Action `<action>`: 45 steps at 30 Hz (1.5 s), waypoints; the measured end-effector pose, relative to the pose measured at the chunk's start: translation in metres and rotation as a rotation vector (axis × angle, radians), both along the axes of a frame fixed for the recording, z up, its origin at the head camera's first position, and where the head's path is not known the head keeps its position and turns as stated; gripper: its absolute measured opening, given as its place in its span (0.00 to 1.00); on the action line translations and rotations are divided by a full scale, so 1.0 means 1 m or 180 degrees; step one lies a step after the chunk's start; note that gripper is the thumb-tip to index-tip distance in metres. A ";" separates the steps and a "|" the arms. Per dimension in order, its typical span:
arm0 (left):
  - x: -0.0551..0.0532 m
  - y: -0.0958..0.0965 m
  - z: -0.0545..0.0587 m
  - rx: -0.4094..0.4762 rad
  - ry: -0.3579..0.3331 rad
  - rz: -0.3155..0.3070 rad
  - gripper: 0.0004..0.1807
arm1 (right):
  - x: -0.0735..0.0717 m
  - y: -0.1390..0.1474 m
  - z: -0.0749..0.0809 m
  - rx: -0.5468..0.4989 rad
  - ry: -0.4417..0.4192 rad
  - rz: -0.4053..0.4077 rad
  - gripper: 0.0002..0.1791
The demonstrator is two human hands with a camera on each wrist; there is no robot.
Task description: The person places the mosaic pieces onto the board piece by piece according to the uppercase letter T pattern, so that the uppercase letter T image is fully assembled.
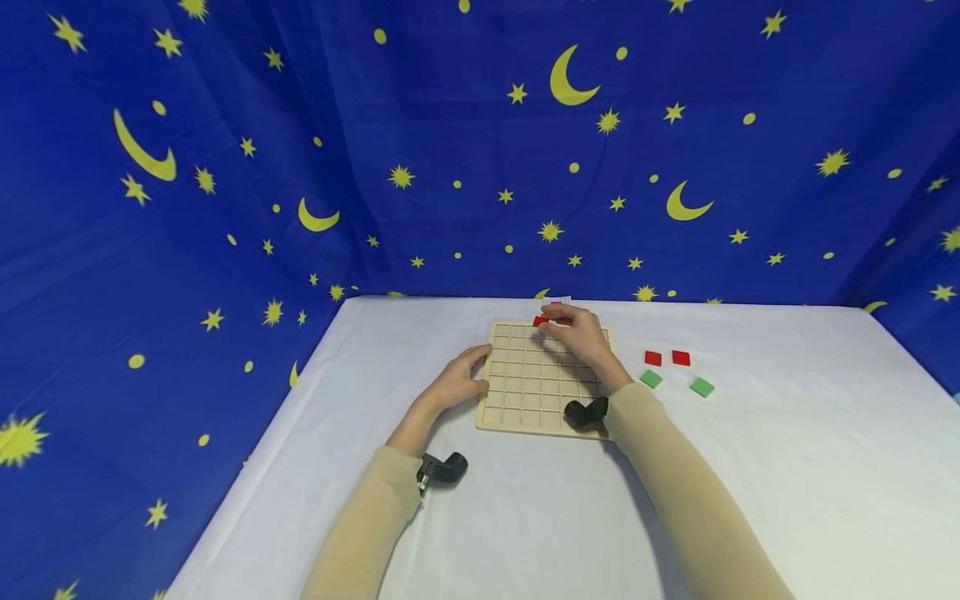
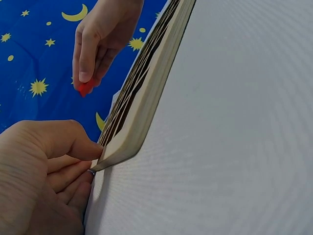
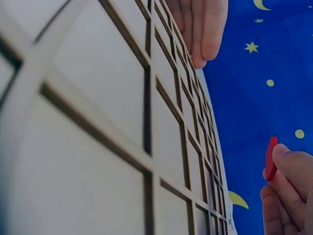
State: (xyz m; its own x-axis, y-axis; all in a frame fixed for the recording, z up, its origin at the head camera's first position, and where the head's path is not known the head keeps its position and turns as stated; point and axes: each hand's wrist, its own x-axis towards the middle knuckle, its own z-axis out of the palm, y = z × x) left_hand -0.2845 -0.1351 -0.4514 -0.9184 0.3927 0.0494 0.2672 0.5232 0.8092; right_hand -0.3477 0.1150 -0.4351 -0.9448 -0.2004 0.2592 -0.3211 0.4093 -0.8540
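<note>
A square wooden grid board [image 1: 525, 385] lies on the white table, its cells framed by raised strips. My right hand [image 1: 576, 333] is over the board's far edge and pinches a red square tile [image 1: 541, 321] between thumb and fingers. In the right wrist view the tile [image 3: 271, 159] stands on edge in the pinch, above the board. My left hand [image 1: 452, 382] is at the board's left edge; in the left wrist view its thumb rests at the board's corner [image 2: 115, 152], with the other fingers beside and below the rim.
Two red tiles [image 1: 653, 358] and two green tiles [image 1: 702, 387] lie right of the board. A small printed paper [image 1: 557, 300] sits behind the far edge. A blue curtain [image 1: 480, 150] with stars and moons hangs around the white table [image 1: 525, 517].
</note>
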 end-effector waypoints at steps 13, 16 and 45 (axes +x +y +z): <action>-0.001 0.002 0.003 0.0030 -0.0052 -0.0002 0.41 | 0.002 -0.005 -0.009 0.0000 -0.0073 0.0199 0.20; -0.001 0.002 0.003 0.0049 -0.0033 -0.0014 0.41 | 0.002 -0.005 -0.013 0.0050 -0.0103 0.0222 0.20; 0.001 0.001 0.002 -0.0035 -0.0050 0.0034 0.41 | 0.003 -0.007 -0.028 0.0716 0.0500 0.0291 0.20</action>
State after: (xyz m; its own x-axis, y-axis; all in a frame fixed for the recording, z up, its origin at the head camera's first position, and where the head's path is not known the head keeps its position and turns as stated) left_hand -0.2834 -0.1339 -0.4493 -0.9232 0.3832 0.0306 0.2488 0.5348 0.8075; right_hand -0.3451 0.1082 -0.4629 -0.8720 -0.3519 0.3404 -0.4866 0.5461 -0.6819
